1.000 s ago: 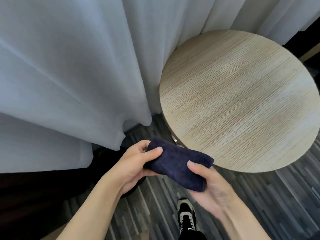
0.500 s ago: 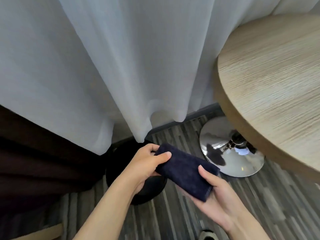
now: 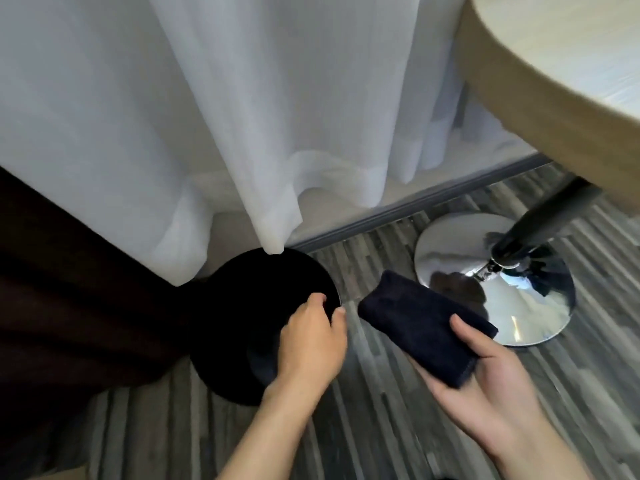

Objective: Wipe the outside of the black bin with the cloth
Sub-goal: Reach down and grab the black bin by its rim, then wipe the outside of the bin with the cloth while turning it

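Note:
The round black bin [image 3: 249,306] stands on the floor under the hem of the white curtain, seen from above. My left hand [image 3: 311,341] is at the bin's right rim, thumb and fingers pinched over the edge. A folded dark navy cloth [image 3: 422,323] lies across the palm of my right hand [image 3: 491,382], thumb pressed on top, just right of the bin and above the floor. The cloth does not touch the bin.
A white sheer curtain [image 3: 242,116] hangs behind the bin, with a dark brown drape [image 3: 69,289] to the left. A round wooden table [image 3: 554,64] overhangs at upper right on a black post and chrome disc base [image 3: 495,282]. Grey striped floor [image 3: 381,410] lies below.
The view has dropped closer to the floor. My left hand let go of the cloth and moved to the bin's rim. The cloth stays in my right hand.

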